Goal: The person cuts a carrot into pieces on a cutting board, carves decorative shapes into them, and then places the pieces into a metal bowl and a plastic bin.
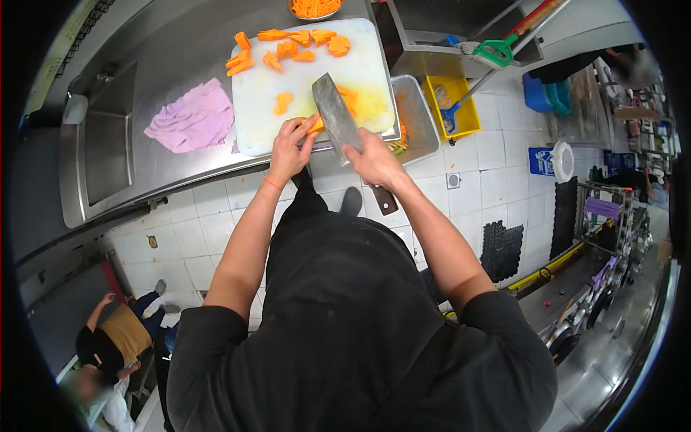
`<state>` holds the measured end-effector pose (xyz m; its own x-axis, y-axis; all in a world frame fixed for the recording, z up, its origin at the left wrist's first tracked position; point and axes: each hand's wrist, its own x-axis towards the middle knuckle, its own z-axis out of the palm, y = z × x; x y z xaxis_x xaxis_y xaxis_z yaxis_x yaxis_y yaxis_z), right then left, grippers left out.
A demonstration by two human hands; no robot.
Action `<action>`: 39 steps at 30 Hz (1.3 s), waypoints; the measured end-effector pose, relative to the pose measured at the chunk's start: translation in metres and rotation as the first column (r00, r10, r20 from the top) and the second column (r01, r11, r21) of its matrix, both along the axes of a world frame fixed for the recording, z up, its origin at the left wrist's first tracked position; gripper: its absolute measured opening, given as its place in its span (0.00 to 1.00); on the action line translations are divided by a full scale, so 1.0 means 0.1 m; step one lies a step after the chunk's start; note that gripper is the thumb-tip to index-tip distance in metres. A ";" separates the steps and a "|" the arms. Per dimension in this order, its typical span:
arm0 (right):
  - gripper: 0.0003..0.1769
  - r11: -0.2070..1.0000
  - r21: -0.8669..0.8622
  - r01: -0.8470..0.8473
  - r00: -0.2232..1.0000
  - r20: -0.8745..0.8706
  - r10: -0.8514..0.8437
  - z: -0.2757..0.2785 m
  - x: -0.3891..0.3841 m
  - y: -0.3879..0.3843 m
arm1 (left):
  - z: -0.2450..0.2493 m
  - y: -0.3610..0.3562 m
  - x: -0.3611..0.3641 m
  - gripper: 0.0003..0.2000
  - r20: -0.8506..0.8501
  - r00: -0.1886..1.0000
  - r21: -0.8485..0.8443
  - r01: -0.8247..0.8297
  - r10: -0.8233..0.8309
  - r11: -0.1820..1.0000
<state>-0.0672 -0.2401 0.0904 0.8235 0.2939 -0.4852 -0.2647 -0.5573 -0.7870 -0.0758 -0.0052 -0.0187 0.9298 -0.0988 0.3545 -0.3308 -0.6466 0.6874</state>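
My right hand point(376, 160) grips a broad cleaver point(335, 115), its dark handle jutting out below my fist. The blade stands over the white cutting board point(255, 129), close to my left fingers. Fingers bent, my left hand point(289, 150) presses on an orange carrot piece point(317, 125) near the board's front edge. The blade partly hides more cut carrot point(348, 98) to its right. A small carrot piece point(283, 102) lies just beyond my left hand. Several carrot chunks point(286, 50) are spread along the board's far side.
A pink cloth point(193, 119) lies on the steel counter left of the board, near a sink point(108, 137). A bowl of shredded carrot point(315, 7) stands behind. Right of the board are a bin with scraps point(425, 119) and a yellow bucket point(471, 119). Another person point(119, 335) is at lower left.
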 end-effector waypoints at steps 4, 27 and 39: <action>0.22 0.998 -0.043 -0.039 0.999 -0.002 0.039 -0.03 0.02 -0.02 | 0.02 0.00 0.00 0.24 -0.025 1.000 0.004 0.005 -0.005 1.000; 0.26 1.000 0.023 -0.006 0.998 -0.061 0.007 -0.14 0.17 0.22 | 0.04 0.00 -0.01 0.25 -0.018 1.000 -0.036 0.005 -0.006 0.999; 0.34 0.955 0.227 0.190 0.969 -0.203 -0.144 -0.30 0.16 0.18 | 0.01 0.00 -0.01 0.24 -0.033 0.999 -0.048 -0.017 0.015 0.999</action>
<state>-0.0509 -0.2217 0.0609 0.7755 0.2871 -0.5623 -0.4888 -0.2906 -0.8225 -0.0766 -0.0053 -0.0176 0.9424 -0.0674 0.3277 -0.2975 -0.6173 0.7283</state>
